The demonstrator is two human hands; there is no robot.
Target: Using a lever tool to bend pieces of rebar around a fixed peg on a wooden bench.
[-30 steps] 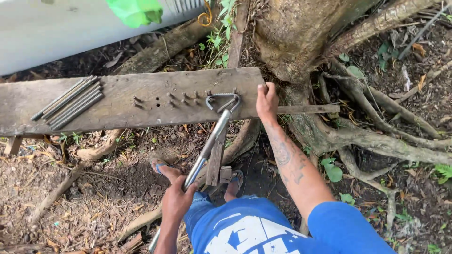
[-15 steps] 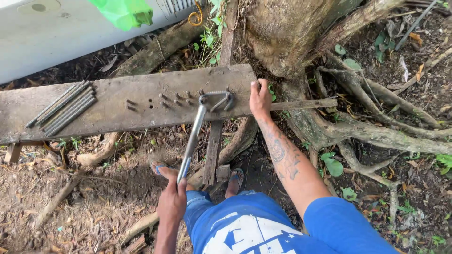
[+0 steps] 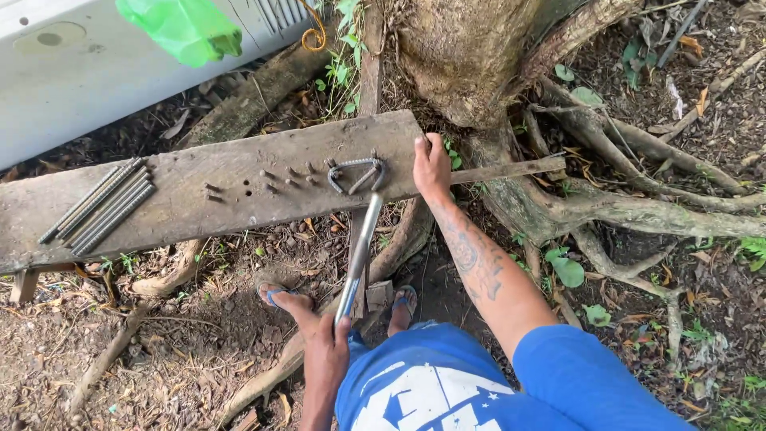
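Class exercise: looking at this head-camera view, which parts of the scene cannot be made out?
- Pipe: its lower end is hidden inside the left hand.
- Plank: its left end is cut off by the frame edge.
- Bent rod: too small to tell how it engages the pegs.

Little here counts as packaging. The one such item is a green plastic bottle (image 3: 182,29) at the far left, lying tilted with its narrower end toward the right; it is translucent and bright green, crumpled somewhat along its side, and carries no label that can be made out. It shows in front of a long pale grey panel (image 3: 72,88) that runs along the far left edge (whether the bottle rests on the panel or hangs above it cannot be told). No labels, signs or screens appear anywhere else.
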